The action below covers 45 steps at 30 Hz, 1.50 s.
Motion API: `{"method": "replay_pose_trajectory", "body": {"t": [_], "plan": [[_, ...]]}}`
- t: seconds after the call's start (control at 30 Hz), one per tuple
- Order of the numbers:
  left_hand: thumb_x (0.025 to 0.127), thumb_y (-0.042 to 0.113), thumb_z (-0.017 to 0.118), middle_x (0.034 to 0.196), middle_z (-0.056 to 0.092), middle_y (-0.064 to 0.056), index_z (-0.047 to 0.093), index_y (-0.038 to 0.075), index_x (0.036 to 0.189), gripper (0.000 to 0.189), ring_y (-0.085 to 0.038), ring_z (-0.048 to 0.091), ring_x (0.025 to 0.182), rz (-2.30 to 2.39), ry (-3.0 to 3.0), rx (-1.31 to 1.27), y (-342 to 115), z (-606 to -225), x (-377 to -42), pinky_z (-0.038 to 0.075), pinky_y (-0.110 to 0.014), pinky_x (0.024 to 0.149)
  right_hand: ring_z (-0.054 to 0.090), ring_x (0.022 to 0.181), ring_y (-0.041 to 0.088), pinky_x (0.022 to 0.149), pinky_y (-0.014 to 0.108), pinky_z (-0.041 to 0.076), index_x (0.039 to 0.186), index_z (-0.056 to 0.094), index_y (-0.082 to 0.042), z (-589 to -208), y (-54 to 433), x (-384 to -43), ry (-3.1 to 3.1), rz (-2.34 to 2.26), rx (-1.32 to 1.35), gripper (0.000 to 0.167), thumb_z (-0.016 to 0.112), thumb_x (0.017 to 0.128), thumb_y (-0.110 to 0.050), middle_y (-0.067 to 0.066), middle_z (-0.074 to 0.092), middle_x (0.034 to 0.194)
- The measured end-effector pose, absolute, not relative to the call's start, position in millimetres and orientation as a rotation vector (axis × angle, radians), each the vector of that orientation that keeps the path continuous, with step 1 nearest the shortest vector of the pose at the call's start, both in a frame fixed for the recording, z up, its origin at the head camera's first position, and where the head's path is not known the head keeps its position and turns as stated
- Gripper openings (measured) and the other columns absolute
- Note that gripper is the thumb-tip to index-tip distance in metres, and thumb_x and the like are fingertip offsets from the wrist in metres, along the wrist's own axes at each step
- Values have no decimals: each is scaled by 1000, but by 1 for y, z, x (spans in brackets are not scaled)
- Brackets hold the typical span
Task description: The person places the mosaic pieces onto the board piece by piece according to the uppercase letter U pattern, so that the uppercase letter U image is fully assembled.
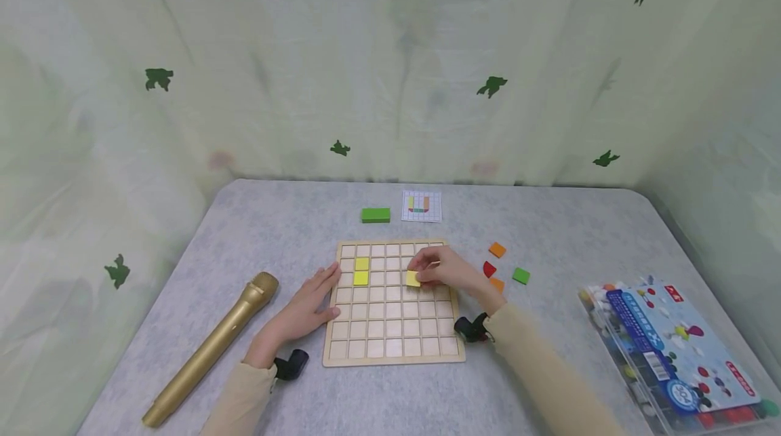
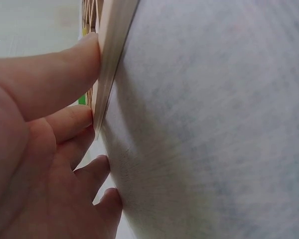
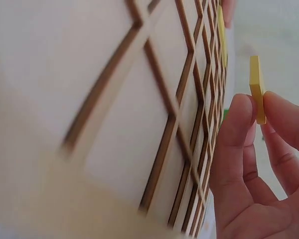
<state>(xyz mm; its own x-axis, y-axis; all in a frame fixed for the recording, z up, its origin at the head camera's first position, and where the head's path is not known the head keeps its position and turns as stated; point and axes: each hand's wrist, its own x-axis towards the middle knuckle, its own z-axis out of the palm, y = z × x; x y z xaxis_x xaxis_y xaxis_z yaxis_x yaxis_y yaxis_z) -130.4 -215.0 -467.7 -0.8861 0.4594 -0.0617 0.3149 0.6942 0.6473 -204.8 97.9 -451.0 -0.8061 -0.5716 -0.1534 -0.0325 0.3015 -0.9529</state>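
Observation:
A wooden grid board (image 1: 393, 359) lies on the table, and two yellow square tiles (image 1: 361, 278) sit one above the other in its upper left cells. Over the board's right half, my right hand (image 1: 448, 270) pinches another yellow tile (image 3: 257, 87) between thumb and finger. In the right wrist view that tile is seen edge-on, held apart from the grid. My left hand (image 1: 307, 305) rests at the board's left edge with fingers extended. Its thumb (image 2: 65, 74) touches the wooden rim in the left wrist view.
Orange tiles (image 1: 497, 250), a red quarter-round piece (image 1: 489, 269) and a green tile (image 1: 521, 276) lie right of the board. Behind it are a green block (image 1: 375, 215) and a pattern card (image 1: 422, 207). A gold microphone-shaped stick (image 1: 210, 349) lies left; a boxed kit (image 1: 683, 354) stands right.

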Motion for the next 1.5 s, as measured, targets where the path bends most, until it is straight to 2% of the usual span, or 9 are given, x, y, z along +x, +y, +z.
{"method": "replay_pose_trajectory", "body": {"t": [0.33,0.8,1.23,1.33,1.5], "plan": [[94,11,60,153,17,-27,25,-13,145,67,-48,9,139,1004,2700,646,-212,-462,-128,8,-61,111,64,71,21,68,35,57,102,65,7,-450,51,-204,1995,-1514,-579,14,58,89,6,9,61,83],[93,9,61,155,15,-24,23,-11,146,68,-46,7,140,992,2691,633,-214,-465,-130,7,-61,111,58,62,12,56,22,50,87,68,-4,-450,2,-200,2226,-1269,-679,9,67,82,4,0,61,71],[93,9,61,155,16,-24,24,-10,146,68,-46,8,140,996,2693,645,-214,-466,-131,7,-60,111,52,62,9,61,23,43,83,67,-10,-449,-4,-197,2410,-1073,-805,12,68,81,2,-4,59,68],[93,10,61,155,15,-23,23,-10,147,68,-46,7,140,990,2691,638,-214,-466,-131,7,-60,111,53,62,10,59,23,44,84,68,-8,-449,-1,-196,2363,-1136,-779,11,68,81,2,-2,59,69],[94,10,61,155,14,-22,22,-10,147,69,-45,6,141,979,2688,622,-214,-466,-130,6,-59,111,57,66,13,60,25,51,94,68,0,-450,15,-200,2155,-1361,-685,10,64,85,2,3,62,80]]}}
